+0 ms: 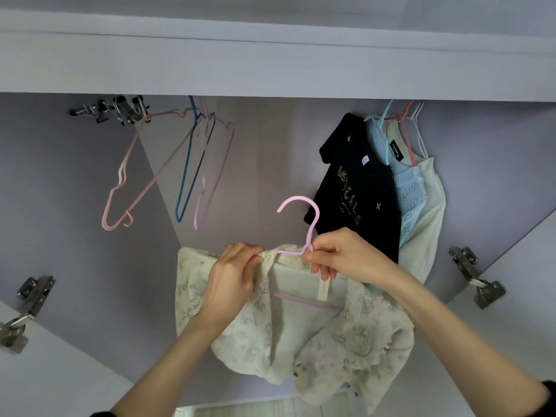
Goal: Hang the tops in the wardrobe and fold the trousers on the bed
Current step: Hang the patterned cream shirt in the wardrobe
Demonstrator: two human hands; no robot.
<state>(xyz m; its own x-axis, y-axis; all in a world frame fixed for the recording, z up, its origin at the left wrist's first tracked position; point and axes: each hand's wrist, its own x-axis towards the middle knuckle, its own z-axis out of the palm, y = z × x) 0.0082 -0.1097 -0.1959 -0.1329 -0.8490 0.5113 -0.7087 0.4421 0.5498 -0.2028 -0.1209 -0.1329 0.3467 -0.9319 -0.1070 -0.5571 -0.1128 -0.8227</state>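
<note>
While held up before the open wardrobe [270, 70], cream printed top [301, 326] sits on lilac hanger [304, 224].
Left hand [231, 275] pinches the collar; right hand [346, 254] fingers grip the hanger neck. Dark top [361, 188] hangs behind; empty hangers [168, 164] left.

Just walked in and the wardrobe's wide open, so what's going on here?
A person is putting a cream printed top onto a pink hanger in front of the open wardrobe. The left hand pinches the top's neckline, and the right hand holds the hanger at the base of its hook. It is not yet hung. A black top and lighter tops already hang at right; empty hangers hang at left.
</note>
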